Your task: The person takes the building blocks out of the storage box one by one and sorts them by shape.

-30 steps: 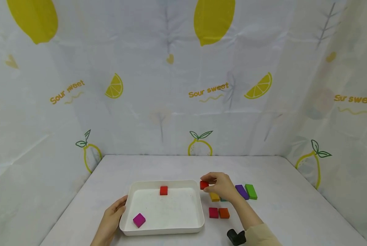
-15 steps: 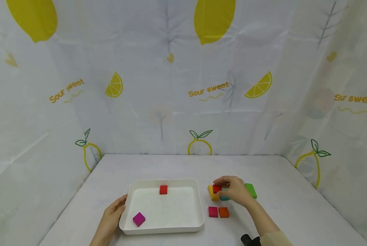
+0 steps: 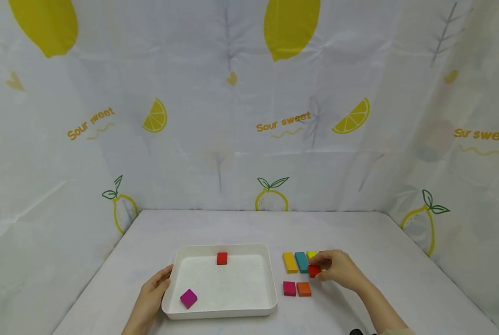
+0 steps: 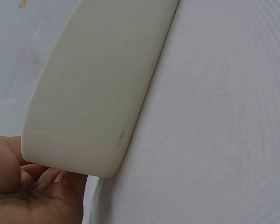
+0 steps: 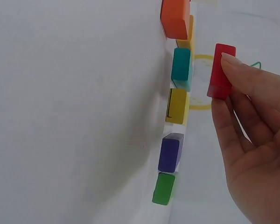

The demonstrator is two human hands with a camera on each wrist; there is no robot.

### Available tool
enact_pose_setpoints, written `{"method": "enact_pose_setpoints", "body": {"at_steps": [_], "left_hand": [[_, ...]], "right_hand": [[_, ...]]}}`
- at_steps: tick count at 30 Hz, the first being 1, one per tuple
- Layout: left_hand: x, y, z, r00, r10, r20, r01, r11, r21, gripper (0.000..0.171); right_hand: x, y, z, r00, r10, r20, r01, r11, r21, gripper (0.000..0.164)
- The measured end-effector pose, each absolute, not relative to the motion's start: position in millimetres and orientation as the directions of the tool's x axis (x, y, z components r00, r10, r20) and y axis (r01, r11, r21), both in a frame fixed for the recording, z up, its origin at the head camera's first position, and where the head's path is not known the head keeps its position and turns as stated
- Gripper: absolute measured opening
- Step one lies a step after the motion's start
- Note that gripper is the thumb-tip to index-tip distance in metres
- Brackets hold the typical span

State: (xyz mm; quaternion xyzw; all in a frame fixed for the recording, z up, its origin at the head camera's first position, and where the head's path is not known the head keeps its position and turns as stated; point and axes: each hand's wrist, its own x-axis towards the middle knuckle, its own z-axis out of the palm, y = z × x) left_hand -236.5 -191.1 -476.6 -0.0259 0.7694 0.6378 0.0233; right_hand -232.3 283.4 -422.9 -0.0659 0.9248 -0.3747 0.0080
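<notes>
A red block (image 3: 314, 271) is pinched between the thumb and fingers of my right hand (image 3: 343, 269), held above the table to the right of the tray. In the right wrist view, the same red block (image 5: 220, 74) is raised beside a row of coloured blocks. My left hand (image 3: 150, 293) holds the left side of the white tray (image 3: 232, 314). From the left wrist, that hand (image 4: 42, 186) curls at the end of the tray wall (image 4: 93, 93). Inside the tray lie another red block (image 3: 222, 258) and a magenta block (image 3: 188, 298).
Amber (image 3: 290, 263), teal (image 3: 301, 262) and yellow (image 3: 311, 254) blocks stand in a row right of the tray. Purple (image 5: 170, 154) and green (image 5: 164, 188) ones continue it, hidden by my right hand in the head view. Crimson (image 3: 289, 288) and orange (image 3: 304, 289) blocks lie nearer.
My right hand has carried the red block rightward, from beside the tray's edge across the row of blocks, and a little nearer. The left hand and tray stay put.
</notes>
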Motion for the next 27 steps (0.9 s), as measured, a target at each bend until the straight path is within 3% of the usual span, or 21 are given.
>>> {"method": "enact_pose_setpoints", "body": {"at_steps": [8, 27], "left_hand": [[-237.2, -191.5, -476.3, -0.996, -0.011, -0.083, -0.084, 0.189, 0.978, 0.047], [-237.0, -191.1, -476.3, -0.997, -0.004, -0.082, -0.081, 0.184, 0.98, 0.048]], "right_hand": [[-229.2, 286.0, -429.5, -0.99, -0.109, -0.089, -0.019, 0.726, -0.688, 0.035], [-226.2, 285.5, -440.3, -0.974, -0.196, -0.111, -0.073, 0.741, -0.668, 0.035]]}}
